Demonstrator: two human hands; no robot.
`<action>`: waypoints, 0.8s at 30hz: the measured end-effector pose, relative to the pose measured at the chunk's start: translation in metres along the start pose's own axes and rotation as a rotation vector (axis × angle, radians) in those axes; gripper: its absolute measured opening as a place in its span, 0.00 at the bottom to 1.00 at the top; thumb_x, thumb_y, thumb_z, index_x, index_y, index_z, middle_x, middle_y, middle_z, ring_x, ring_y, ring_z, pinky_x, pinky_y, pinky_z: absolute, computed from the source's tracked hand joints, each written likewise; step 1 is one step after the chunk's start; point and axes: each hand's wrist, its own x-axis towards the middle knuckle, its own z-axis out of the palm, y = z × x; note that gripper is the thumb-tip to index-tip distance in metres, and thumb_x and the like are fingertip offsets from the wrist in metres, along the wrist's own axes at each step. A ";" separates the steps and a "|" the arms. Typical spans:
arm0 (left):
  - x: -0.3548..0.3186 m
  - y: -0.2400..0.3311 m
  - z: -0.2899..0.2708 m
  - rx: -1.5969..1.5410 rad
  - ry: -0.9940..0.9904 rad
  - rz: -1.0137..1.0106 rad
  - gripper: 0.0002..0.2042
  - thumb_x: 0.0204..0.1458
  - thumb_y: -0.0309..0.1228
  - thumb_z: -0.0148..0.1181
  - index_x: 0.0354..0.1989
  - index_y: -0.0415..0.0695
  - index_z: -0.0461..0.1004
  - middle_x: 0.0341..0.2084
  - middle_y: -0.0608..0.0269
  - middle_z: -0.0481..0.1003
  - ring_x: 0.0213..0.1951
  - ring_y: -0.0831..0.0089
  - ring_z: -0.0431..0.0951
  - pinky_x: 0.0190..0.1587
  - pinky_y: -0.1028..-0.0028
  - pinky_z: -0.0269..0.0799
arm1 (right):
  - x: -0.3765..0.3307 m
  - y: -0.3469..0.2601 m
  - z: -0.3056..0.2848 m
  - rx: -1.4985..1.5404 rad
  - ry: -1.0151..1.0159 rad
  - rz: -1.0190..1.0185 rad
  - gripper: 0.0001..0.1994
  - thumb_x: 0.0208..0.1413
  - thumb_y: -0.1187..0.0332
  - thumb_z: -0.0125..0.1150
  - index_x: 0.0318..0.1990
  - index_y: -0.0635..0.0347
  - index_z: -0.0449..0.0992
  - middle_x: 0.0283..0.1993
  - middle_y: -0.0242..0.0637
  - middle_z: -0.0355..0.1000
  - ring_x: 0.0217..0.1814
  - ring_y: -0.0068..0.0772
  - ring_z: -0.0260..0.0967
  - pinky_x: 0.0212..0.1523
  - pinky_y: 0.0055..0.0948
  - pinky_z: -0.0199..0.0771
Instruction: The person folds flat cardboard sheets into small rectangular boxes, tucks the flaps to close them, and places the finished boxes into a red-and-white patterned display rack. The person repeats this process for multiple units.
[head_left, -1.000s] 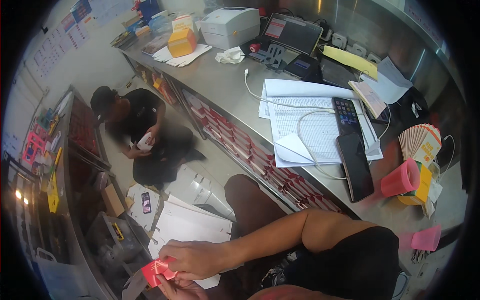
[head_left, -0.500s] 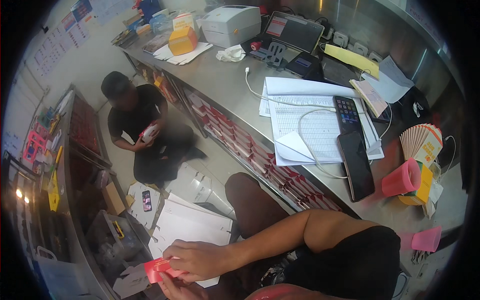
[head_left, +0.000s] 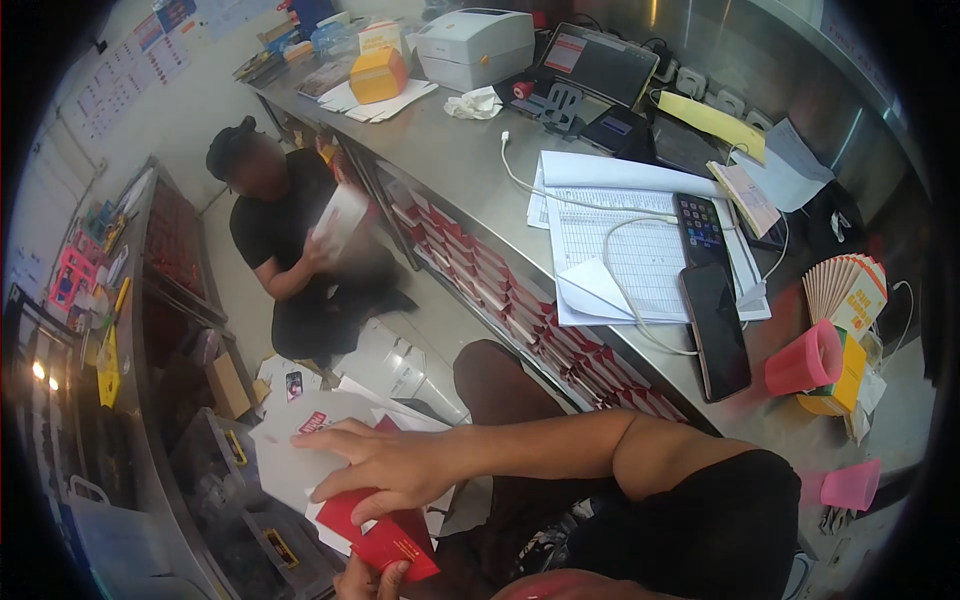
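Observation:
In front of me is a flat cardboard box blank (head_left: 290,450), white with a red print and a red panel. My right hand (head_left: 385,465) lies over it with the fingers spread, its thumb by the red panel. At the bottom edge my left hand (head_left: 370,580) pinches the lower part of the red panel between thumb and fingers; much of this hand is cut off. More white card sheets lie under and behind the blank, partly covered by it and by my right forearm.
Opposite me a person (head_left: 290,230) sits on the floor, handling a white and red box (head_left: 340,220). A steel counter (head_left: 460,150) at right bears papers (head_left: 630,240), phones (head_left: 712,330), a pink cup (head_left: 803,358) and a label printer (head_left: 475,48). Plastic bins (head_left: 215,450) stand at left.
The box blank has come up into view with its white face spread out. My right hand has opened over it; my left has shifted down. The other person has raised their box.

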 end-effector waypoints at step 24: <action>0.003 0.058 0.047 0.308 0.649 0.352 0.33 0.39 0.17 0.67 0.57 0.61 0.84 0.39 0.63 0.70 0.46 0.61 0.71 0.75 0.37 0.51 | 0.002 -0.021 0.017 -0.021 0.236 0.369 0.21 0.47 0.71 0.80 0.49 0.67 0.82 0.57 0.54 0.77 0.59 0.51 0.76 0.60 0.36 0.75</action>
